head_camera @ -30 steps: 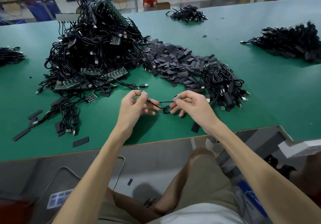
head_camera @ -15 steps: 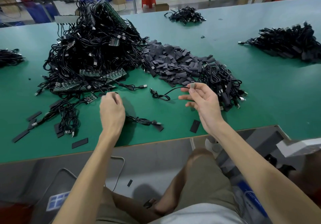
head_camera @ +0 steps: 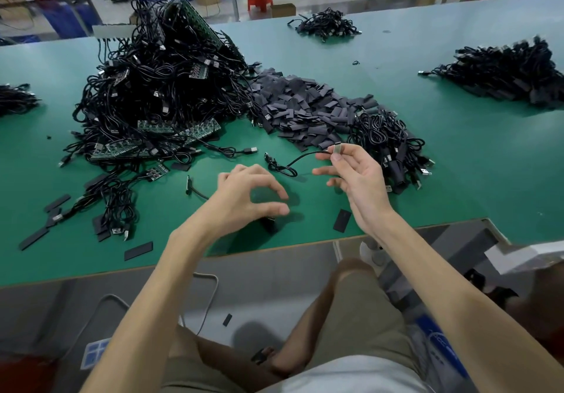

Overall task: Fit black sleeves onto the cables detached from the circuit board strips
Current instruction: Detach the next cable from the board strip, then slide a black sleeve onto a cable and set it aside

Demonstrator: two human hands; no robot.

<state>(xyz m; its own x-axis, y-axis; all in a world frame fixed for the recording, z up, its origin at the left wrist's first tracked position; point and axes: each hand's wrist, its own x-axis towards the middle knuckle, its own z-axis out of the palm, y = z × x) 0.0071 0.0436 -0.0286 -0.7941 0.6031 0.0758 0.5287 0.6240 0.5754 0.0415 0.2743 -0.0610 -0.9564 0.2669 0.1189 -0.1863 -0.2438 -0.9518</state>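
Two grips above a green desk: right grip pinches the metal plug of one black cable btwn thumb & forefinger, cord trailing left down to a coil on the desk. Left grip hovers beside it, fingers arched, holding nothing. Nearest loose sleeve lies flat just inside the right wrist, long axis pointing away from the person; free left grip prob. fetches it.

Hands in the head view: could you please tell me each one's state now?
Left hand: open, loosely curved, holding nothing.
Right hand: pinching the cable by its metal plug.
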